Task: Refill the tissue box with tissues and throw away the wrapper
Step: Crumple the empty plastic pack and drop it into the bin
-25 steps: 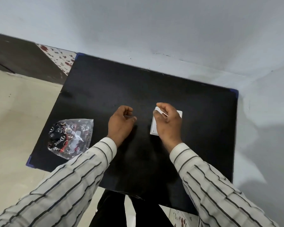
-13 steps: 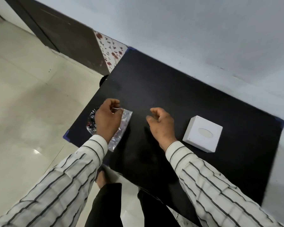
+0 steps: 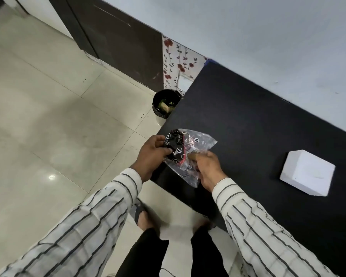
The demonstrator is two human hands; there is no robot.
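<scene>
The clear plastic wrapper (image 3: 196,144) with black, red and white print is held above the near left corner of the black table (image 3: 258,120). My left hand (image 3: 151,156) grips its printed left end. My right hand (image 3: 208,166) pinches its lower right part. The white tissue box (image 3: 307,173) stands on the table to the right, apart from both hands.
A small black bin (image 3: 165,102) with some rubbish inside stands on the tiled floor just beyond the table's left edge. A dark door and a flowered wall strip are behind it. My sandalled feet show below the table's near edge.
Both hands left the tissue box and moved left; the left hand reached the wrapper first, then the right joined. The wrapper is now lifted off the table. The view swung left, revealing the bin.
</scene>
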